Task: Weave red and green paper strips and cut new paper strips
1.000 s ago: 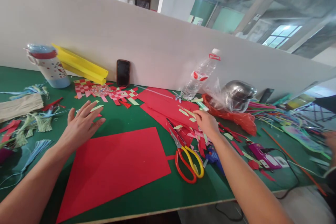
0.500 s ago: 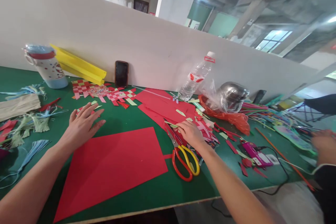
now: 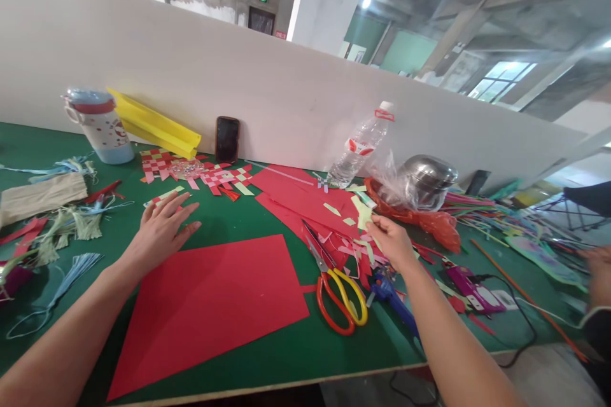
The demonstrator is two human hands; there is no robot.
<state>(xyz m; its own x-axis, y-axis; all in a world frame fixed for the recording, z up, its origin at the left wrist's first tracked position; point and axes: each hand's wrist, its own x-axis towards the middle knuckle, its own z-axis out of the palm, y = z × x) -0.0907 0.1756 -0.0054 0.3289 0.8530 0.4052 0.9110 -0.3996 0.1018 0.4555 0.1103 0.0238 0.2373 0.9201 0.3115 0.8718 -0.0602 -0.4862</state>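
My left hand (image 3: 167, 229), fingers spread and holding nothing, is over the table by the upper left corner of a red paper sheet (image 3: 214, 305). Whether it touches the table I cannot tell. With fingers pinched, my right hand (image 3: 392, 241) has hold of a pale yellow-green paper scrap (image 3: 361, 211). Beneath and beside it lies a pile of red, pink and pale green paper scraps (image 3: 353, 248). Scissors (image 3: 323, 265) with one red and one yellow handle rest just left of that pile. A blue tool, perhaps a glue gun (image 3: 395, 301), lies partly hidden by my right forearm.
Behind stand a water bottle (image 3: 358, 149), a phone (image 3: 228, 139), a flask (image 3: 101, 130) and a steel bowl (image 3: 428, 181). Tassels (image 3: 76, 273) lie at left, woven paper pieces (image 3: 219, 177) at back. Another person's hand (image 3: 599, 270) is at far right, beyond a purple device (image 3: 470, 287).
My right hand has moved right, away from the scissors, with a pale scrap now between its fingers. The blue tool has come into view. My left hand stays spread in about the same place.
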